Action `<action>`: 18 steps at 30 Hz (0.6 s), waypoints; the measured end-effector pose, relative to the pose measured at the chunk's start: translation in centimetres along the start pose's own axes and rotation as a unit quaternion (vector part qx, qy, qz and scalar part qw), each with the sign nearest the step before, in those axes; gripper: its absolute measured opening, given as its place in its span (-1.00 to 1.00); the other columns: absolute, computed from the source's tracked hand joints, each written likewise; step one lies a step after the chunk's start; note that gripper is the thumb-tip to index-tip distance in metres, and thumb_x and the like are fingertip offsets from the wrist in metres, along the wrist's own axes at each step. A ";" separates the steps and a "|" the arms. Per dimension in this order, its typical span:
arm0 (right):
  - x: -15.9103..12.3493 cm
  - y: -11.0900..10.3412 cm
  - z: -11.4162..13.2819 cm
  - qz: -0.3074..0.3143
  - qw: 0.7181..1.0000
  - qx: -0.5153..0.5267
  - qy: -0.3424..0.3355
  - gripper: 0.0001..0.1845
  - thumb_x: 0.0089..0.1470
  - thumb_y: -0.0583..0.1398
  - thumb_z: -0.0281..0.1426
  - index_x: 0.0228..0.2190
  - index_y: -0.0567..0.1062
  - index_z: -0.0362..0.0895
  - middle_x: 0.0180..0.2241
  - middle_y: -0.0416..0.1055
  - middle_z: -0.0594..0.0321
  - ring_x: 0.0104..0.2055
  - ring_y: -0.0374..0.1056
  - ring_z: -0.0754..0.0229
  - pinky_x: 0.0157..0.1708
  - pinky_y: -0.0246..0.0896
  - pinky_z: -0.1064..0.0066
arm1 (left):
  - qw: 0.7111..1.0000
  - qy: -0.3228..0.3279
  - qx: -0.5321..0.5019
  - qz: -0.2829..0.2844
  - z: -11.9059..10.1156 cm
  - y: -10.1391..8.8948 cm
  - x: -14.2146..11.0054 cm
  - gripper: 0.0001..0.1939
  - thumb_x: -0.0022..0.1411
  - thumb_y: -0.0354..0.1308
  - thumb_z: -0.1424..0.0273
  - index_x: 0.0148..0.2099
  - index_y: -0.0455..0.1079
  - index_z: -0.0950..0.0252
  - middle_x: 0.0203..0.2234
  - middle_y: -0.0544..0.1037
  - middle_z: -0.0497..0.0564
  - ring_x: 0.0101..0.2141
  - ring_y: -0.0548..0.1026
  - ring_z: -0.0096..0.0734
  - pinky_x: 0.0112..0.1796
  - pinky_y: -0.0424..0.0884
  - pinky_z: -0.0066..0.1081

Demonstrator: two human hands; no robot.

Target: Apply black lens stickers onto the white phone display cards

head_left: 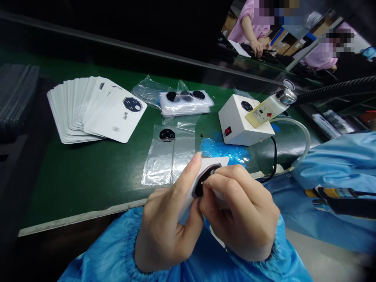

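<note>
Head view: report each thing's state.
White flat rounded-corner panel, held, tilted
Bare left hand, gripping the panel
Bare right hand, fingers bent against panel's black plate
White rounded-corner cards, fanned, overlapping
Clear plastic sheet, lying flat
Pale plastic bottle, metal lid apparently raised
Red rocker switch, position unclear

A red diamond sign [269,114] marks the bottle [272,105], its print [259,112] illegible.

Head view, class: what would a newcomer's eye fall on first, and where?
In the lower middle, the left hand grips a white panel and the right hand touches its black plate. At the left, a fanned stack of white panels lies on the green bench. Right of centre, a bottle stands on a white box.
</note>
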State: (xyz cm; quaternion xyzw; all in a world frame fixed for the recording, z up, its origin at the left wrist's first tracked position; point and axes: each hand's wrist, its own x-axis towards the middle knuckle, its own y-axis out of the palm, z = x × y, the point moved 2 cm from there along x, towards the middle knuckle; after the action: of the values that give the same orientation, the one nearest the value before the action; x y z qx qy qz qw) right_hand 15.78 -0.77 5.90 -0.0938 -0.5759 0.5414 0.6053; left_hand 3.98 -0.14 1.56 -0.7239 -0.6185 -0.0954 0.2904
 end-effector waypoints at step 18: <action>0.2 -4.8 -0.8 0.091 0.992 0.086 -0.025 -0.80 -0.12 0.16 -0.62 -0.53 0.37 -0.07 -0.61 0.36 0.33 -0.60 0.31 0.29 -0.61 0.29 0.42 | 0.930 -0.233 -0.284 -0.004 -1.4 -0.5 -0.2 -0.35 0.15 0.10 0.51 0.19 0.07 -0.20 -0.33 0.61 -0.24 -0.62 0.51 -0.56 -0.63 0.46 -0.64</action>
State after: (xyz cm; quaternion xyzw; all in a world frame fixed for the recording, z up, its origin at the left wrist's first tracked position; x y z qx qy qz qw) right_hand 19.02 -2.12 9.26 -0.0797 -0.5309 0.6440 0.5451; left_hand 3.79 -1.01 2.71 -0.7756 -0.6186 -0.0973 -0.0800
